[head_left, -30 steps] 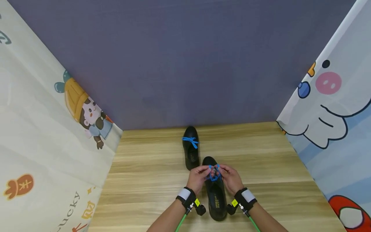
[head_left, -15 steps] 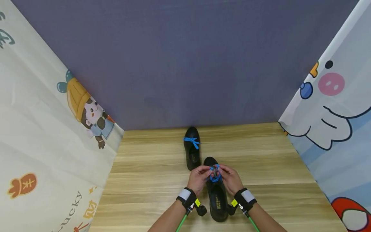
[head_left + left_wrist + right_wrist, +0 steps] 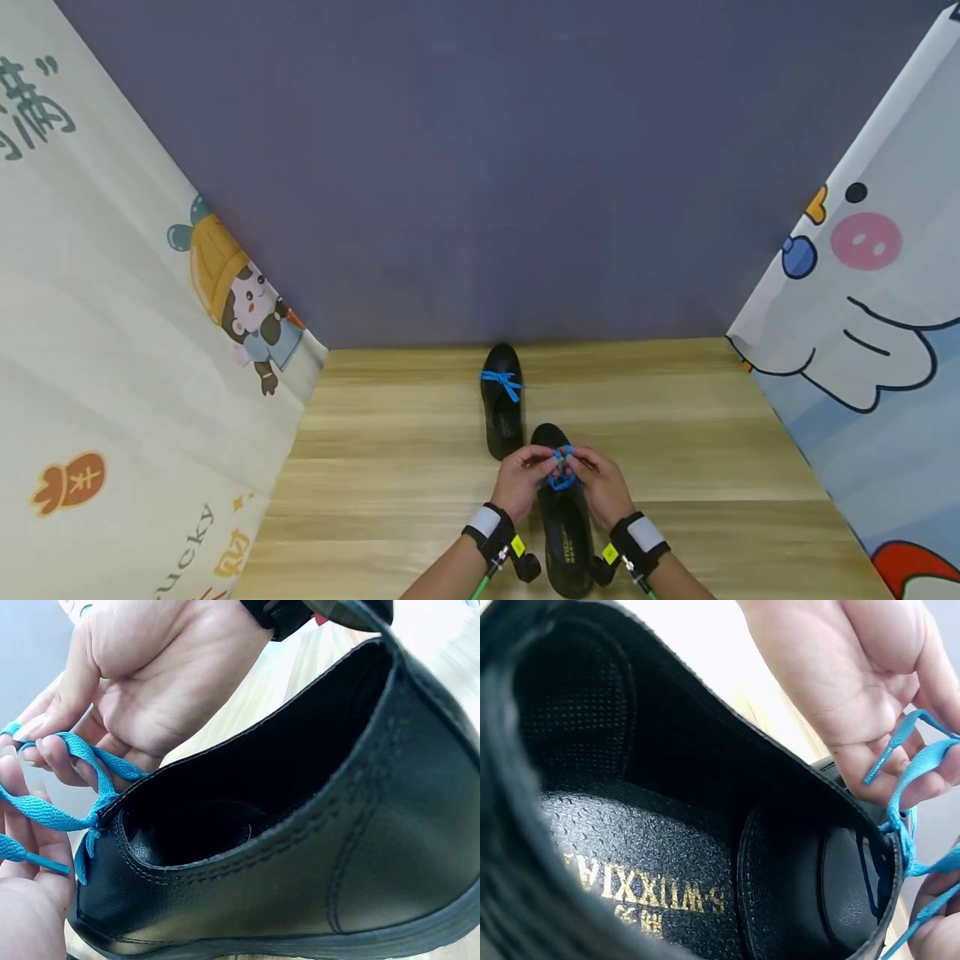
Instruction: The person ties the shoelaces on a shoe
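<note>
A black leather shoe (image 3: 567, 542) stands on the wood-look surface, with a blue shoelace (image 3: 561, 482) threaded at its front. Over its toe end my left hand (image 3: 517, 485) pinches one part of the lace between thumb and fingers. On the other side, my right hand (image 3: 607, 490) pinches another part, almost touching the left fingertips. The right hand (image 3: 165, 675) also shows in the left wrist view, with lace across its fingers. A plastic-tipped lace end (image 3: 881, 759) hangs by the left hand in the right wrist view. The lace crosses at the shoe's opening.
A second black shoe (image 3: 502, 425) stands ahead and slightly left, its blue lace tied in a bow (image 3: 501, 383). A dark grey-blue panel (image 3: 480, 183) borders the wooden surface (image 3: 390, 433) at the back. Printed cloths hang on the left (image 3: 135, 317) and right (image 3: 885, 333).
The head view has shifted, so shoes and hands appear slightly lower and to the right. My hands keep pinching the lace, and their fingertips have drawn a little closer together.
</note>
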`<state>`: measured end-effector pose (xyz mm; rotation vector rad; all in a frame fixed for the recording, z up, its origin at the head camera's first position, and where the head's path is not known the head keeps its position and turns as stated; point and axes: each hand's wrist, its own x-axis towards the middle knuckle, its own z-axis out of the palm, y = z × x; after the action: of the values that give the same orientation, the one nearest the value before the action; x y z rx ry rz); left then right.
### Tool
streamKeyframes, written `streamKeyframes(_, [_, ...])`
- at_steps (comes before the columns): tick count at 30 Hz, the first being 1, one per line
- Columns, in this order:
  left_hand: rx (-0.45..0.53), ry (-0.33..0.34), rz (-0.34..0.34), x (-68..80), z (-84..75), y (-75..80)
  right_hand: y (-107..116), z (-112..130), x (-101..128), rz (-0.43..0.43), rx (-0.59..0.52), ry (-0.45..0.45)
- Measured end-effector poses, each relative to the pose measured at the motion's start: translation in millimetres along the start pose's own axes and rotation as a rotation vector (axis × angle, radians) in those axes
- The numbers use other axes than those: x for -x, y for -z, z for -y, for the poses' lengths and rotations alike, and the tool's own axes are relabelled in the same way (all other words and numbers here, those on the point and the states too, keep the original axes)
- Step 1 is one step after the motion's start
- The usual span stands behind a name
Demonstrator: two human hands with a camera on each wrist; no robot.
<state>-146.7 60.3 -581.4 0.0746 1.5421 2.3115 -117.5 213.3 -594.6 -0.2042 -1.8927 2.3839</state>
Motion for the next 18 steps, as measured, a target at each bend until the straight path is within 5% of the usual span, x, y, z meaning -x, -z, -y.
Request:
streamKeyframes(12, [0.001,-0.019,-0.006,3.3,5.0,-0.6,-0.5,-3.7,0.5,-0.005,0.01,-0.016])
streamKeyframes(18, [-0.001,-0.051,-0.034,2.8,7.8,-6.2,-2.2,0.0,1.2,-0.083,0.006,-0.044])
